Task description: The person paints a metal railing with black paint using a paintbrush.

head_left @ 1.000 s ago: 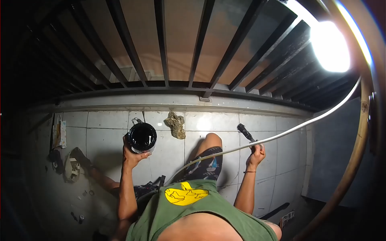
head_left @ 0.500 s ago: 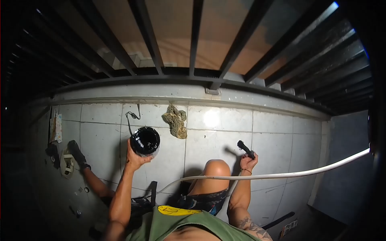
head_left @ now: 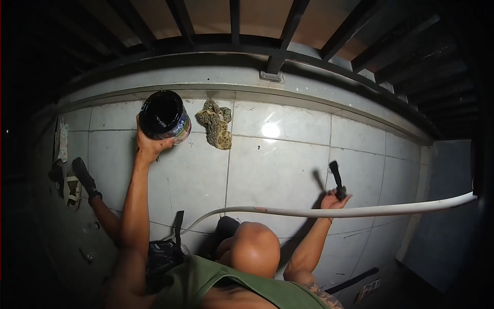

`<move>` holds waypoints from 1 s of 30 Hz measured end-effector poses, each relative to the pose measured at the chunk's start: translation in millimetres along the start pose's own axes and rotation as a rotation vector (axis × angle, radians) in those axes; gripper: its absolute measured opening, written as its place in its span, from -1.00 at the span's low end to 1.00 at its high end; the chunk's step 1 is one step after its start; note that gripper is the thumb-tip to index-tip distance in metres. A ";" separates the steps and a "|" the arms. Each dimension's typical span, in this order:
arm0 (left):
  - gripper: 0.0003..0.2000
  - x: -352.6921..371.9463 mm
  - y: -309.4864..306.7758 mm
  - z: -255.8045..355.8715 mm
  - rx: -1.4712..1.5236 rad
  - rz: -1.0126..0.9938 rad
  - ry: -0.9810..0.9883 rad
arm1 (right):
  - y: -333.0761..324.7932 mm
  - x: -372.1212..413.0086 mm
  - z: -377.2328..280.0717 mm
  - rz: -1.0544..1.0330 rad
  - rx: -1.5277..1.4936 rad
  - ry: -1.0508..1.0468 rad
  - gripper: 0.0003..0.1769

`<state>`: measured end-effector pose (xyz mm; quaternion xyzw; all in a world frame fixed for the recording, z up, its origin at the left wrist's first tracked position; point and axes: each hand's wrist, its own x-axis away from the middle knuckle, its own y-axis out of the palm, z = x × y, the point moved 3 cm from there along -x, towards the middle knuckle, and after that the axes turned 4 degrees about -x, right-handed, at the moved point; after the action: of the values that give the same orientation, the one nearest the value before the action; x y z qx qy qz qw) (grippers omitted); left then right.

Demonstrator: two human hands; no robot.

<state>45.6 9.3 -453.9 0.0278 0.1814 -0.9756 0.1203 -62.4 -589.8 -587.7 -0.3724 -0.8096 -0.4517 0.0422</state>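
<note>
My left hand (head_left: 150,146) is wrapped round the lower side of a paint can (head_left: 181,127) and holds it above the tiles near the wall ledge. The can has a colourful label, and its inside (head_left: 160,110) is glossy black. Out to the right, my right hand (head_left: 333,201) grips a paintbrush (head_left: 336,175) by its handle, the black bristles pointing away from me. A wide gap separates brush and can. Right of the can, a rough yellowish-grey cloth or sponge-like lump (head_left: 216,126) lies on the floor.
Black metal railing bars (head_left: 235,23) rise from a pale ledge (head_left: 221,77). A white hose or pipe (head_left: 309,211) crosses in front of my knee (head_left: 256,250) and passes over my right forearm. A sandal (head_left: 73,188) and a patterned bag (head_left: 63,139) lie at left on the tiled floor (head_left: 278,175).
The can has moved away from me and leftward, tilting so its label shows. The brush has shifted right and turned more upright in the picture. The view has shifted as well.
</note>
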 end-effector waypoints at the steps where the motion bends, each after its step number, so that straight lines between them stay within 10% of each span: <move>1: -0.06 0.2 1.0 0.9 0.032 0.003 -0.009 | -16.9 6.6 -8.4 -0.032 0.045 -0.028 -0.56; 3: -0.05 1.3 3.1 2.7 0.011 -0.001 0.005 | 9.3 43.2 -13.6 0.284 0.269 -0.203 -0.52; 7: -0.04 10.3 14.7 6.8 0.019 -0.059 -0.001 | -47.2 37.7 -41.4 -0.030 0.197 -0.153 -0.42; 14: -0.01 16.5 31.1 9.9 0.012 -0.099 -0.003 | 23.8 73.3 -82.2 -0.211 0.794 -0.717 -0.82; 22: -0.04 20.1 19.0 17.4 0.061 -0.031 -0.025 | 38.1 64.0 -71.9 -0.372 0.501 -0.597 -0.84; 26: -0.06 20.6 7.9 7.5 -0.013 -0.017 0.009 | 13.7 70.0 -51.9 0.004 0.943 -0.617 -0.79; 28: -0.06 20.0 7.2 5.7 -0.014 -0.016 -0.002 | -11.1 69.0 -39.5 0.054 1.552 -1.027 -0.74; 30: -0.05 18.3 10.4 11.6 -0.004 -0.022 0.002 | -51.3 75.2 -28.3 0.143 1.639 -0.884 -0.71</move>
<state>30.3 -8.4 -448.5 0.0267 0.1838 -0.9765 0.1094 -157.0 -585.0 -576.6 -0.4133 -0.7933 0.4470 0.0078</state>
